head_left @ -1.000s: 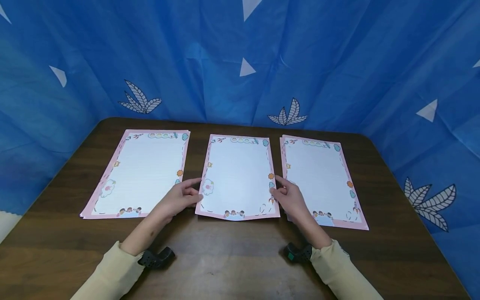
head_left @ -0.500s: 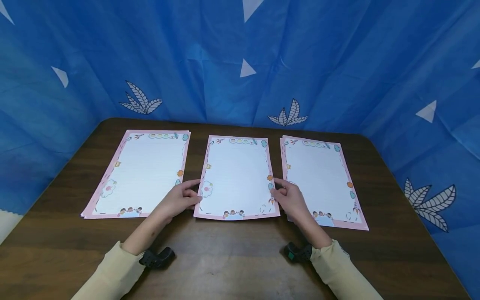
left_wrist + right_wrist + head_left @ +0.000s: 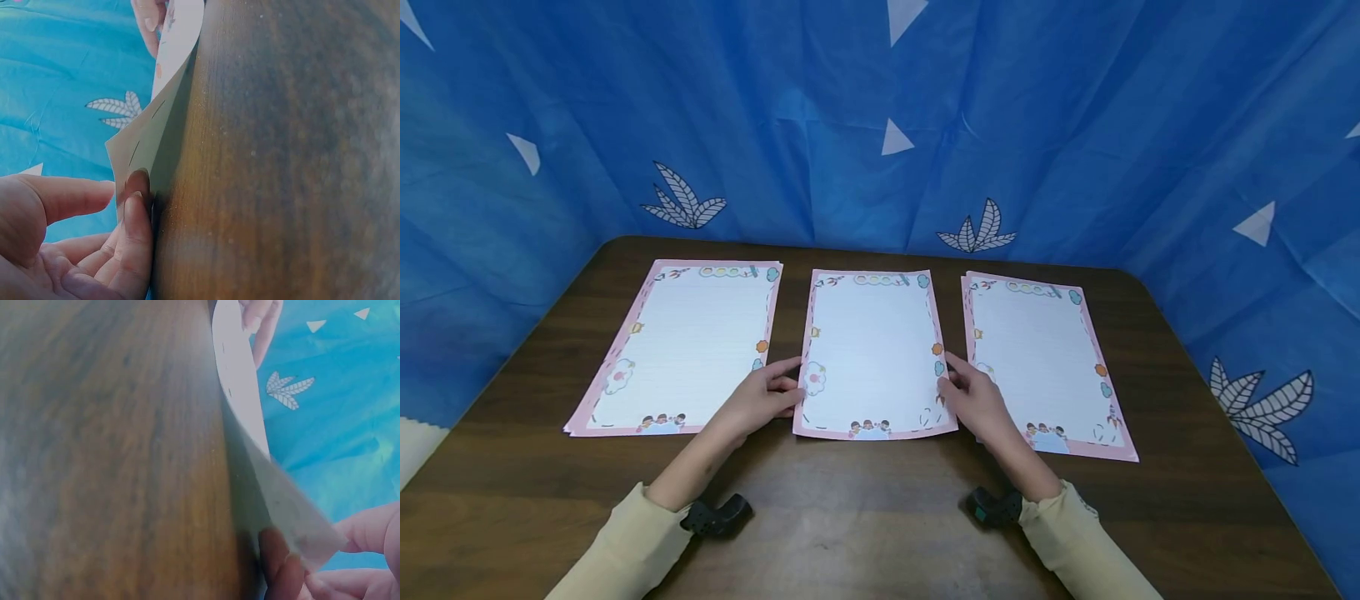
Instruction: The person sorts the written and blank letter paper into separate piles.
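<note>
A printed sheet of paper point(image 3: 874, 346) with a pink cartoon border lies between my two hands. My left hand point(image 3: 756, 406) pinches its left edge low down, and my right hand point(image 3: 983, 408) does the same on the right edge. Both side edges curve up off the table; in the left wrist view the sheet point(image 3: 147, 140) bends with fingers point(image 3: 134, 234) under it and the thumb at its edge. Seen from the right wrist, the raised sheet corner point(image 3: 306, 534) sits between the thumb and the fingers.
Matching bordered sheets point(image 3: 688, 346) lie stacked at the left, and another slightly uneven stack point(image 3: 1037, 358) lies at the right, partly behind my right hand. All rest on a dark wooden table point(image 3: 850, 517). A blue patterned curtain point(image 3: 820, 125) hangs behind it.
The middle sheet's far edge has shifted slightly left. Both hands stay at its side edges, and the side stacks have not moved.
</note>
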### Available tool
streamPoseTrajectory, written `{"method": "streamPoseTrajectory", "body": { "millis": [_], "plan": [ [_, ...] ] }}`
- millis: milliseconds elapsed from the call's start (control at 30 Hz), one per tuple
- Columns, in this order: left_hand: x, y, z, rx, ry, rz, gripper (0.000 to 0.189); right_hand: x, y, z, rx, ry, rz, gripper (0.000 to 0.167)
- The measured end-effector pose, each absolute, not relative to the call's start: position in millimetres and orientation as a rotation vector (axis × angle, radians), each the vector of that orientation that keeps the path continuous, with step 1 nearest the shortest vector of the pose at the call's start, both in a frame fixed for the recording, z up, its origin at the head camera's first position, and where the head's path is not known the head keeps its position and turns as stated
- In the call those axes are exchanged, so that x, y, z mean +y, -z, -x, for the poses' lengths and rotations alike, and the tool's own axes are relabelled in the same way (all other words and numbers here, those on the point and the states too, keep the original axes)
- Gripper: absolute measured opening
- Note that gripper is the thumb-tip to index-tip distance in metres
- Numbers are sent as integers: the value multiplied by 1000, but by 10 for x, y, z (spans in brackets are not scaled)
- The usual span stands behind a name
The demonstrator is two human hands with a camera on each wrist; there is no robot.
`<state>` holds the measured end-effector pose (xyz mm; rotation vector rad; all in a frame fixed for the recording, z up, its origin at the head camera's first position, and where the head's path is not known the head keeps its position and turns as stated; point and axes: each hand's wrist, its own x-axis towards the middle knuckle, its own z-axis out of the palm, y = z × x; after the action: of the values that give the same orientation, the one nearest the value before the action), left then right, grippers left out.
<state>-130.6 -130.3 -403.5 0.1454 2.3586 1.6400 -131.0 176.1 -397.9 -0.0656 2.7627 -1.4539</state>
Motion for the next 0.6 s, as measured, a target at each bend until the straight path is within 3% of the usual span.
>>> {"method": "streamPoseTrajectory", "body": {
  "millis": [300, 600],
  "plan": [
    [-1303, 4031, 1311, 2353, -1646, -164, 57, 1753, 3964, 1296, 2762, 1471, 136, 52],
    [-1382, 4011, 1339, 2318, -1696, -162, 56, 1794, 3936, 1310, 2316, 1951, -23, 48]
  ]
}}
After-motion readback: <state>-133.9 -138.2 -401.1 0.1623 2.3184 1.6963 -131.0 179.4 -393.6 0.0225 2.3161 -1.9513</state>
